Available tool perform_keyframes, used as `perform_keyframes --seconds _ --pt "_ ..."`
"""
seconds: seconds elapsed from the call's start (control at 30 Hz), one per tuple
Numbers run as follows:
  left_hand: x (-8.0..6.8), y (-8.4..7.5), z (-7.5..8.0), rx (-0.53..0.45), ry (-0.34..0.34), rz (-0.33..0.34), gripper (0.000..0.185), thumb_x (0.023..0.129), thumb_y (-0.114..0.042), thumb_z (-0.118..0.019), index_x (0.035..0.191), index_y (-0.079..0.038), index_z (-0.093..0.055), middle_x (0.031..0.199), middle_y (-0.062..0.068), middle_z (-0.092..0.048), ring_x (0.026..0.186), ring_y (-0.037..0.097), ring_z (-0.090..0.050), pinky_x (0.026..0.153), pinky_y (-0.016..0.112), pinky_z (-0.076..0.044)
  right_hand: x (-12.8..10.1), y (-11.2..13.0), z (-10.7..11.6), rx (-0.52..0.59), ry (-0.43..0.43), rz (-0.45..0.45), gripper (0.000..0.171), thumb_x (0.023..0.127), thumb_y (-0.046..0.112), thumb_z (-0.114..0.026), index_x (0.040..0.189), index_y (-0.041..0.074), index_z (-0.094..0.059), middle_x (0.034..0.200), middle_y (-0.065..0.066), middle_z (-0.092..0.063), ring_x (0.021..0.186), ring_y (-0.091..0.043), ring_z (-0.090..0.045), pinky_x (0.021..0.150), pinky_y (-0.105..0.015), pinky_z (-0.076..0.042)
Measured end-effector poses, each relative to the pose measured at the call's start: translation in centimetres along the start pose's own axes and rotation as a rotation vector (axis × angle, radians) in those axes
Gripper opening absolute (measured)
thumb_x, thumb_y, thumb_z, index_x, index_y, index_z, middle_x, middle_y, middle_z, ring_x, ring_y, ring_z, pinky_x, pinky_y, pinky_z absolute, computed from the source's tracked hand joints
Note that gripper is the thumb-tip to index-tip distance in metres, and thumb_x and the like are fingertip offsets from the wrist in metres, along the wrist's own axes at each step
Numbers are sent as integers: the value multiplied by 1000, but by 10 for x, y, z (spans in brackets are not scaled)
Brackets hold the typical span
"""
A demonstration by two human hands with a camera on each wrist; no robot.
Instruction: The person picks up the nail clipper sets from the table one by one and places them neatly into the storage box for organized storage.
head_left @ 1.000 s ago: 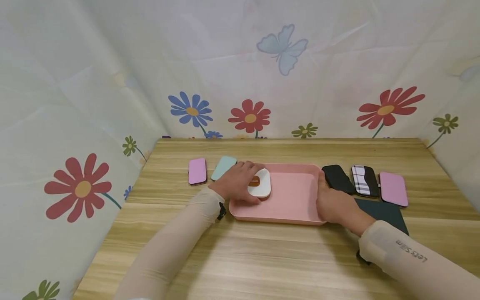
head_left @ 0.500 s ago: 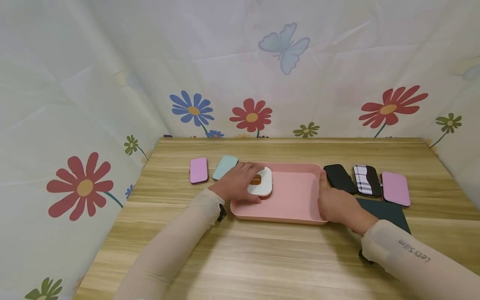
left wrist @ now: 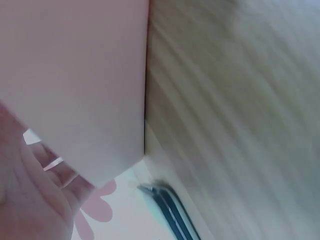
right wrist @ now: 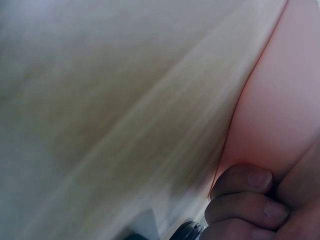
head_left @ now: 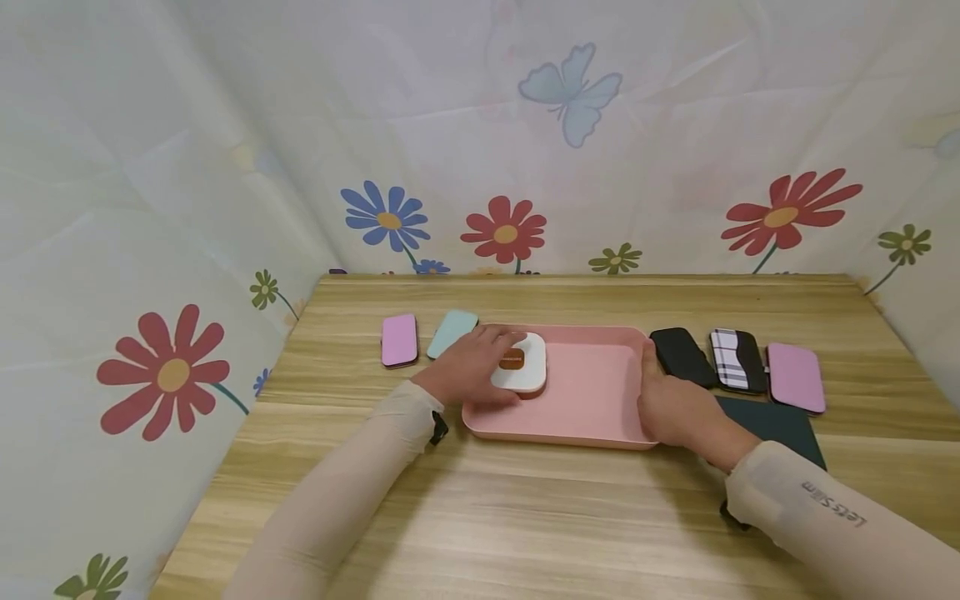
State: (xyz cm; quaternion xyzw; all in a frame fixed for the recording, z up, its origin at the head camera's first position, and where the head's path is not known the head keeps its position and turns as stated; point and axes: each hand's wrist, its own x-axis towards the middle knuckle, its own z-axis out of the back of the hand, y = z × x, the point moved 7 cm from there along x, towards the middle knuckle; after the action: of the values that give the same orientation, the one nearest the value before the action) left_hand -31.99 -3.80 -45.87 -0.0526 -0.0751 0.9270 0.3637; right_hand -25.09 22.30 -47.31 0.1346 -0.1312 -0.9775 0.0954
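Note:
A rounded square white case (head_left: 529,371) with a brown label sits in the left end of a shallow pink tray (head_left: 588,396). Over the tray's left rim reaches my left hand (head_left: 472,367), thumb at the near side of the case and fingers at its far side, gripping it. My right hand (head_left: 678,408) holds the tray's right end. In the right wrist view its fingertips (right wrist: 260,178) are curled against the tray's outer wall (right wrist: 280,100). The left wrist view shows the tray's outside wall (left wrist: 80,75) and the left palm above the rim.
Left of the tray lie a pink case (head_left: 399,340) and a mint case (head_left: 452,333). To its right are a black case (head_left: 682,357), a plaid-and-black case (head_left: 738,360), another pink case (head_left: 797,377) and a dark green flat piece (head_left: 780,427). A flowered cloth (head_left: 645,150) hangs behind the table.
The head view has shifted slightly. Both hands keep their places on the white case and the tray.

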Motion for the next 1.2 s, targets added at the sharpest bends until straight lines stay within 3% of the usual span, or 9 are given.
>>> perform_keyframes --seconds 0.2,0.5,0.67,0.83,1.03,1.2 --pt "-5 5 5 -11 -19 4 99 79 -65 -73 157 -23 -29 155 3 -39 143 23 -35 120 41 -29 0 -2 0 -8 -4 0 77 102 19 -35 153 -11 16 53 0 -48 40 -14 -39 41 -28 -25" --pt "-12 26 14 -38 -137 1 88 85 -71 -59 153 -21 -39 149 3 -45 135 23 -43 114 42 -37 -1 -2 0 -4 0 -8 77 102 18 -34 152 -11 17 53 -1 -49 40 -15 -40 41 -29 -26" --pt "-20 40 24 -89 -176 15 82 89 -64 -61 153 -17 -40 150 5 -45 138 25 -42 115 45 -36 -1 -2 0 4 0 -10 78 102 18 -34 152 -9 18 54 -1 -49 41 -15 -41 41 -29 -27" --pt "-28 56 33 -145 -214 54 71 90 -52 -65 151 -21 -44 152 3 -44 141 24 -40 115 48 -36 0 -2 -1 17 -4 3 78 102 18 -35 153 -8 19 54 -1 -49 41 -16 -41 41 -29 -27" --pt "-32 72 35 -140 -195 47 73 90 -41 -65 154 -18 -39 156 8 -40 142 29 -40 115 50 -36 0 -2 -2 25 -10 6 78 102 18 -34 153 -8 18 53 -1 -49 40 -15 -41 41 -29 -26" --pt "-32 84 31 -113 -135 68 87 84 -46 -70 157 -16 -32 160 17 -32 143 37 -37 114 56 -35 0 -1 -1 38 -18 3 78 102 18 -35 153 -8 18 54 -1 -49 40 -16 -41 40 -30 -27"
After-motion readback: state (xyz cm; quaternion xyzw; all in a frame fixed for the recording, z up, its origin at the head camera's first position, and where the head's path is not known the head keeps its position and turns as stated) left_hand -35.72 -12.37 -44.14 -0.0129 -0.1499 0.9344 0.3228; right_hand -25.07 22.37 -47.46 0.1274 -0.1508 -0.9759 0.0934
